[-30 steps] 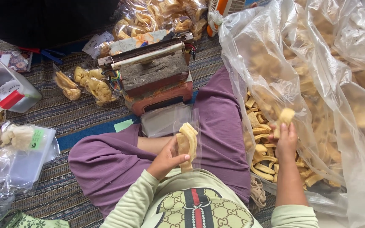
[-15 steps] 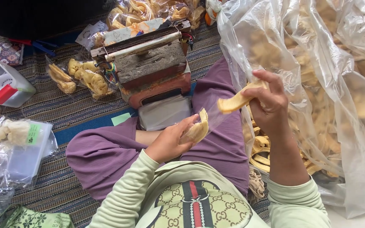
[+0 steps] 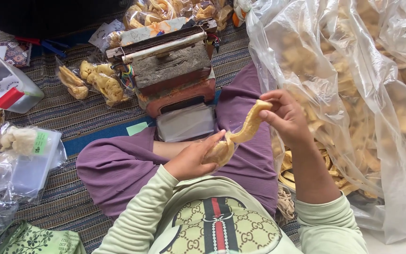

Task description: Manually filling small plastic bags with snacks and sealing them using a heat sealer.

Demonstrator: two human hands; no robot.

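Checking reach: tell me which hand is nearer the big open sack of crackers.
Right. The right hand is at the sack's edge, holding a cracker; the left hand is over the lap.

The person sits cross-legged, both forearms in pale green sleeves reaching forward over the lap. The left hand point(image 3: 194, 159) lies low near the middle, palm turned up and to the right, fingers curled and thumb pressed closed in a grip. The right hand point(image 3: 285, 117) is raised higher and farther to the right, wrist bent, fingertips point(image 3: 268, 114) pinched together pointing left, toward the left hand.
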